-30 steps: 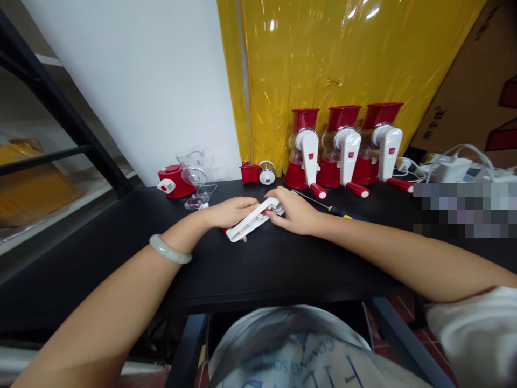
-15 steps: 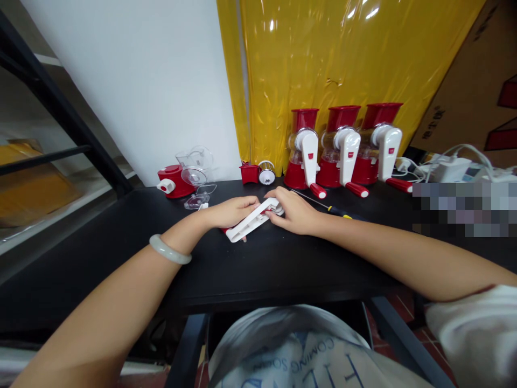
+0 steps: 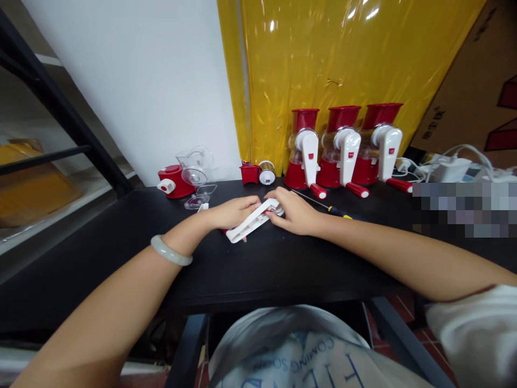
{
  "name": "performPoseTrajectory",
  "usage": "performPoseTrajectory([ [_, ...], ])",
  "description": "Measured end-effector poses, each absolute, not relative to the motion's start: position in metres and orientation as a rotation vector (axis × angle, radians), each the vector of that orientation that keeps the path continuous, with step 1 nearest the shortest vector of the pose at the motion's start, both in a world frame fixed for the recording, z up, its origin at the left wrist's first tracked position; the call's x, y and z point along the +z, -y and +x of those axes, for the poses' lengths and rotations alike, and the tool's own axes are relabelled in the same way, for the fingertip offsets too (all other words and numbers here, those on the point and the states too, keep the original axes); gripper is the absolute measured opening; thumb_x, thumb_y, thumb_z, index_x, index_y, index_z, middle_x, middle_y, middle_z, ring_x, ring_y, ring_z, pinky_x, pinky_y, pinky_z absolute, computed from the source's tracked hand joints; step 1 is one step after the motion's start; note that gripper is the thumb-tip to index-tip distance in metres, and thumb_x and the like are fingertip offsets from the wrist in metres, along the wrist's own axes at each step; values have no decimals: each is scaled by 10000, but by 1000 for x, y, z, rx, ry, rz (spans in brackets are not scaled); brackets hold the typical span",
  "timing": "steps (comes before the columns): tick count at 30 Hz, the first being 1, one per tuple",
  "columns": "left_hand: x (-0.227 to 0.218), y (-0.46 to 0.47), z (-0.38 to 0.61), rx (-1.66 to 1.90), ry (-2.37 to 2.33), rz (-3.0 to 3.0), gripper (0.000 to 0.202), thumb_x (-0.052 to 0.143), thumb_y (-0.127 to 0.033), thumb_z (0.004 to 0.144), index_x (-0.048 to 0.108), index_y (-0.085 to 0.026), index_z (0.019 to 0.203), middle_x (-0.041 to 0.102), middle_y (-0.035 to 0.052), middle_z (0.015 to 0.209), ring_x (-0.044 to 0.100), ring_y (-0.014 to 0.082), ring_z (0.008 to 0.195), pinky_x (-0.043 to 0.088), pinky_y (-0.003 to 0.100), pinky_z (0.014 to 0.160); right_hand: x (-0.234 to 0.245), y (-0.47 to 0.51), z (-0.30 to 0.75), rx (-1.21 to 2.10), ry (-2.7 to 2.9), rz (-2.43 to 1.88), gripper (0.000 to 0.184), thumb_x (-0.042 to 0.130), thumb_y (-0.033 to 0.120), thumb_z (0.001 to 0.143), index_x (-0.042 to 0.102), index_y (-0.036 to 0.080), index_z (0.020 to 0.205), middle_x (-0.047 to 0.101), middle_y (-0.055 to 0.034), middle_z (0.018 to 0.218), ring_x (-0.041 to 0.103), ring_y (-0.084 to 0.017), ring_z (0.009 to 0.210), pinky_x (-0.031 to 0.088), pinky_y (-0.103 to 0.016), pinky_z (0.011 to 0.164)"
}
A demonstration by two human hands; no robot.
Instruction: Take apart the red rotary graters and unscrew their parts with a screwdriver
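Note:
A white crank handle [image 3: 249,225] with a bit of red at its lower left end is held between both hands, its hollow side facing me. My left hand [image 3: 234,212] is closed round its left part, the fingers mostly hidden behind it. At the other end, my right hand [image 3: 297,214] grips it, thumb at the hollow side and fingers over the top. A screwdriver [image 3: 323,205] with a yellow and black grip lies just behind my right hand. The handle is tilted, its right end higher.
Three red and white rotary graters [image 3: 344,145] stand at the back right. A red hopper piece [image 3: 249,173] and a grater drum [image 3: 266,173] sit behind my hands. To the left are a red base [image 3: 176,180] and clear plastic parts [image 3: 196,175]. White cables [image 3: 464,156] lie far right on the black table [image 3: 283,269].
Almost nothing differs. My left forearm and its bracelet have shifted very slightly to the right; both hands keep the same hold on the crank handle.

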State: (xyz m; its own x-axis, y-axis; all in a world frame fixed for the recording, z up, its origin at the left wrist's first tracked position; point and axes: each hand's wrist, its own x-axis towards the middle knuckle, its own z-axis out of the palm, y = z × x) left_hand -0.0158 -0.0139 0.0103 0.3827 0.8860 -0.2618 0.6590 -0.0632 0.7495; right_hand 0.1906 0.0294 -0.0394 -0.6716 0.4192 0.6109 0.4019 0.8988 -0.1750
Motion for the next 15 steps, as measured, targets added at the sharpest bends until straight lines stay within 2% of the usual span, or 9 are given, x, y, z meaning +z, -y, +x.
performPoseTrajectory([
  [3,10,14,-16,333,-1375,1845,281,402,-502,917,463,-228,921,548,-39,741,554,108,512,439,222,457,-40,-29,190,24,2388,-590,322,518,356,888,500,165,1146,595,-106,1045,575,-230,918,446,-383,806],
  [9,4,4,-20,381,-1373,2197,378,361,-530,905,530,-194,863,539,-17,766,528,133,699,430,240,624,-39,-29,190,7,2405,-582,334,518,363,890,499,159,1153,591,-112,1046,570,-231,916,439,-378,806],
  [15,3,2,-22,369,-1373,2215,374,349,-511,909,537,-189,874,539,-9,779,509,137,716,406,240,636,-38,-28,191,-5,2414,-588,336,516,361,890,500,159,1157,588,-108,1042,568,-230,914,436,-375,806],
])
